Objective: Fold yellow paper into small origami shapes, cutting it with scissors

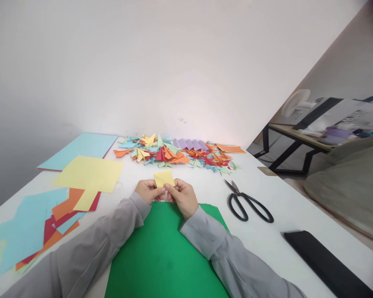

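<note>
Between my two hands is a small piece of yellow paper with a faint crease across it. My left hand is closed on its lower left side, thumb in front. On the lower right side my right hand pinches it in the same way, and the two thumbs nearly meet. Both hands are just above the far edge of a green sheet on the white table. Behind them lies a heap of small folded paper planes in several colours.
Black-handled scissors lie slightly open at the right, near a long black object. Loose cut paper and a yellow sheet cover the left side. Blue sheets lie at the back left, orange paper at the back right.
</note>
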